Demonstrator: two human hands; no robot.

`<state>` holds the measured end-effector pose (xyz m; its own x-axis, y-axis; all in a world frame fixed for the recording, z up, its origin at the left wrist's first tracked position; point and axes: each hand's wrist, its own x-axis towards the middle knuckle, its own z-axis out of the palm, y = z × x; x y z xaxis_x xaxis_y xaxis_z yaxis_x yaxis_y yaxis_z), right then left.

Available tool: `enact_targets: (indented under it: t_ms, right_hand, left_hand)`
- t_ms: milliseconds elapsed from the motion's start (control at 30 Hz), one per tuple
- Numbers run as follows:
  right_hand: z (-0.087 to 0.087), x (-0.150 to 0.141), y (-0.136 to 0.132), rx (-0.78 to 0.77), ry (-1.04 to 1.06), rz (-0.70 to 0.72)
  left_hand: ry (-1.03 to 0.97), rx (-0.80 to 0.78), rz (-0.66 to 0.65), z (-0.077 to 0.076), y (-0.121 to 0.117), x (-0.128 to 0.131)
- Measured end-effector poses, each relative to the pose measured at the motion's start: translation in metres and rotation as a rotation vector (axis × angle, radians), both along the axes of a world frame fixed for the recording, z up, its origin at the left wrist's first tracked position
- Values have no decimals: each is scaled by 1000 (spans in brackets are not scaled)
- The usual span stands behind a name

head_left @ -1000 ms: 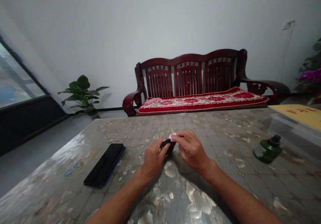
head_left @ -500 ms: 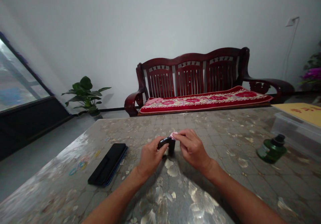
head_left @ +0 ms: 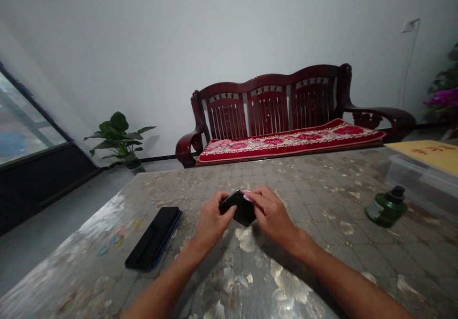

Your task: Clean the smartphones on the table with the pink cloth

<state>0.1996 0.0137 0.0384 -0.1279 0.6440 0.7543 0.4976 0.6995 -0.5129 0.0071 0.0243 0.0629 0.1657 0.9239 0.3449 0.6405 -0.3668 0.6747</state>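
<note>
A dark smartphone is held tilted above the middle of the table, its black face turned partly toward me. My left hand grips its left end, thumb on the face and fingers behind. My right hand pinches a small pink-and-white cloth against the phone's upper right edge. Most of the cloth is hidden by the fingers. To the left of my hands, a black phone lies on top of something with a blue edge.
Colourful bands lie on the patterned table at left. At right stand a green bottle with a black cap and a clear plastic box with a yellow sheet on top. A wooden bench is beyond.
The phone in my left hand has turned, so its broad dark face shows more than before. My right hand keeps the cloth at its edge. The view has shifted slightly.
</note>
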Motion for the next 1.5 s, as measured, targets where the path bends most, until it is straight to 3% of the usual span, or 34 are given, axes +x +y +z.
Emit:
enact_targets:
  t_ms: [100, 200, 500, 800, 933, 1133, 1300, 1400, 1500]
  right_hand:
    - [2, -6, -5, 64, -62, 24]
    - [-2, -10, -7, 90, -99, 63]
    - [-35, 3, 10, -130, -126, -4]
    - [-34, 2, 4, -40, -197, 51]
    - [-42, 9, 8, -83, -256, -21]
    - [-46, 20, 17, -172, -268, -89]
    - [-51, 31, 29, -310, -119, -144]
    - [-59, 37, 34, -380, -57, -167]
    - [-66, 42, 37, -451, -14, -168]
  left_hand:
    - [185, -56, -62, 19, 0, -6]
    - [299, -101, -132, 28, -2, -11]
    - [294, -123, -91, 20, -7, -27]
    - [326, -198, -81, 24, -2, -46]
    - [259, -196, -55, 10, -4, -60]
    - [80, 25, 22, -38, -15, -63]
    - [112, 256, -172, -70, -19, -50]
    - [238, 359, -327, -78, -17, -42]
    - [370, 362, -451, -83, -16, -38]
